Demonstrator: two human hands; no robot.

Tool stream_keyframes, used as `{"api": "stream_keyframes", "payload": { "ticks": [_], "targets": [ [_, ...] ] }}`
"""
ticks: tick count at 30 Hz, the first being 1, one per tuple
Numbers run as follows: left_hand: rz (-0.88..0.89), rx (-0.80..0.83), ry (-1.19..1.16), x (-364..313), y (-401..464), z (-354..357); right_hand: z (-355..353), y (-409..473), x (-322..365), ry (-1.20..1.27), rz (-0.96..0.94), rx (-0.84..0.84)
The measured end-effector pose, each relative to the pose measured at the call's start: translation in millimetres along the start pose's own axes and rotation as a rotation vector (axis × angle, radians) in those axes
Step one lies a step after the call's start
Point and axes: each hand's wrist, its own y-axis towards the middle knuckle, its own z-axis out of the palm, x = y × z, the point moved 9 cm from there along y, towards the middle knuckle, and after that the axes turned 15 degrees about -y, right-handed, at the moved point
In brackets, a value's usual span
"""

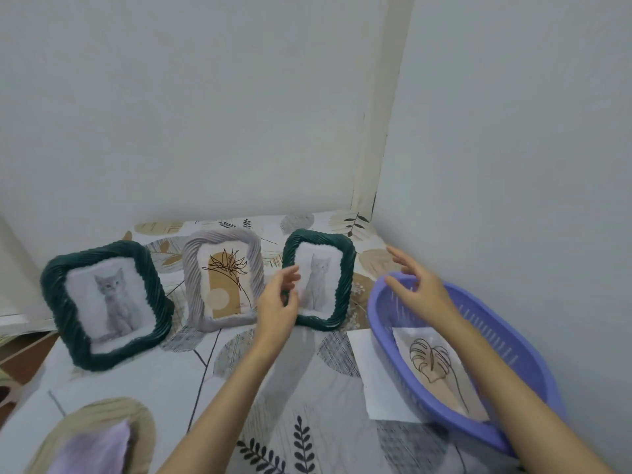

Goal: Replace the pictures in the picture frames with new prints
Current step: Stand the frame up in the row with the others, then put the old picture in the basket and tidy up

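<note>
We are working over a bed (307,388) covered with a leaf-patterned sheet, pushed into the corner of two pale walls, and three frames are standing along its far side. At the near right, the purple basket (533,357) is lying against the wall with a leaf print (432,362) inside it and a white sheet (379,381) tucked partly beneath it. The large green frame (106,302) at the left is showing a grey kitten picture, so we are judging it as not yet changed. The grey frame (222,278) in the middle is holding a line-drawn plant print in the same manner as the basket print, so we are taking it as done. The small green frame (319,278) at the right is showing a cat picture, so it also looks unchanged; that would put us about a third of the way along. Our left hand (277,302) is curling its fingers around the left edge of that small frame, gripping it. Our right hand (417,285) is hovering over the far rim of the basket with fingers spread and holding nothing. The frame backs are hidden from us, the lilac thing (92,449) at the near left is blurred and cut off, and we cannot tell whether more prints are lying under the leaf print.
</note>
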Motion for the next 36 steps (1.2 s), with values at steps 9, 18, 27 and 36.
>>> {"api": "stream_keyframes", "payload": {
  "ticks": [9,18,27,36],
  "targets": [
    [-0.432,0.157,0.318,66.7,-88.1,79.1,-73.1,-105.7,-113.4,-0.617,0.490,0.028],
    [-0.519,0.175,0.584,64.7,-116.1,117.9,-95.6,-121.2,-126.4,-0.222,0.499,0.019],
    [-0.599,0.001,0.062,63.1,-105.7,126.8,-91.6,-130.4,-139.8,-0.054,0.520,-0.041],
    [-0.648,0.016,0.102,70.1,-103.0,130.2,-90.2,-131.6,-145.4,0.012,0.536,-0.062]
  ]
}}
